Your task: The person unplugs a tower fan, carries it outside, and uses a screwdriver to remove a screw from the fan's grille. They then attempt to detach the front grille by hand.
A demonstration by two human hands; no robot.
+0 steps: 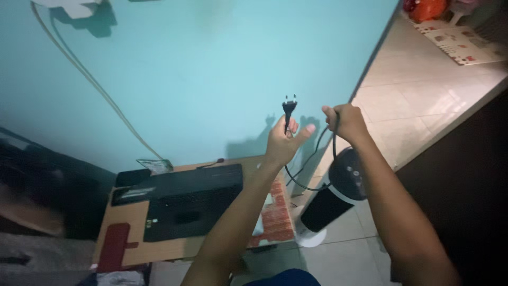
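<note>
One plug [289, 107] above left grip [284, 139]

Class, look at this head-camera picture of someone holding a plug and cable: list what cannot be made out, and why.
- Where the black cable ends: head view, lost behind the left forearm and the tower fan.
- Right hand grip on the cable: fingers curl away.
- Wall fitting: cut by top edge.
- Items on the low desk: dim, blurred.

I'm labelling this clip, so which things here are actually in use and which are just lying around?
In use:
left hand holding the black plug
right hand gripping the black cord
tower fan below the cord

Lying about:
laptop
low wooden table
floor mat
</note>
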